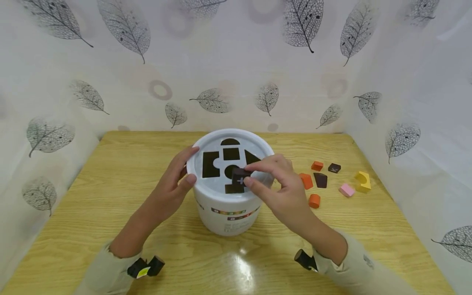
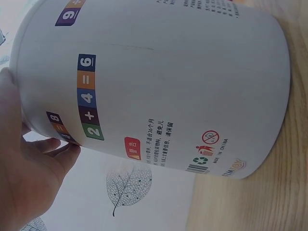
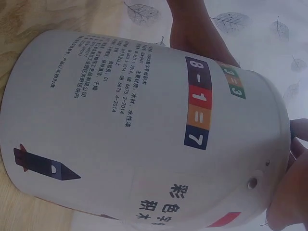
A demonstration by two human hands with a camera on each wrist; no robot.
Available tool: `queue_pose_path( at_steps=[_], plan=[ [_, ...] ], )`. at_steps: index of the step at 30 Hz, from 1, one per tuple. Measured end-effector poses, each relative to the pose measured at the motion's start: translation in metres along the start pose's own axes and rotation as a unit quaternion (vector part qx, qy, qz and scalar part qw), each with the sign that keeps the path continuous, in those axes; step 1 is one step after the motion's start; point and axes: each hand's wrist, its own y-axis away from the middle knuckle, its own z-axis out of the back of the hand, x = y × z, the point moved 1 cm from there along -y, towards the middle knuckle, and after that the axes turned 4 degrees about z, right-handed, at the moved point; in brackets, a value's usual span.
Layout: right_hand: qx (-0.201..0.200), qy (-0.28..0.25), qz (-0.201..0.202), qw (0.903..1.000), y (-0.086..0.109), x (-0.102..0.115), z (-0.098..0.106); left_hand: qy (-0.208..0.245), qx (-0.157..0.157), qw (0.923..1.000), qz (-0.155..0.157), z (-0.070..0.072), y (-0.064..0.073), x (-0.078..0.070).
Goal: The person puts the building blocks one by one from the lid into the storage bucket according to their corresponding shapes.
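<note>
Above the lid (image 1: 212, 143), our right hand (image 1: 285, 188) is pinching dark block (image 1: 239, 175), left hand (image 1: 171, 184) curling wide round bucket (image 1: 217, 223); we should be squaring block before pressing.

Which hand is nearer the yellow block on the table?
Right. The right hand pinches a dark block over the white bucket, left of the yellow block; the left hand holds the bucket's opposite side, farther away.

Round hole (image 1: 229, 169) — partly behind block (image 1: 239, 173)
</note>
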Motion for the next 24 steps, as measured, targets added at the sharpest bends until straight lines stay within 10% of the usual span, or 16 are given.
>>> queue_pose_path(
  at_steps=[24],
  plan=[
    [-0.002,0.056,0.089,0.9945,0.004,-0.005,-0.013,-0.008,0.011,0.9996,0.024,0.0,0.001,0.002]
  ],
)
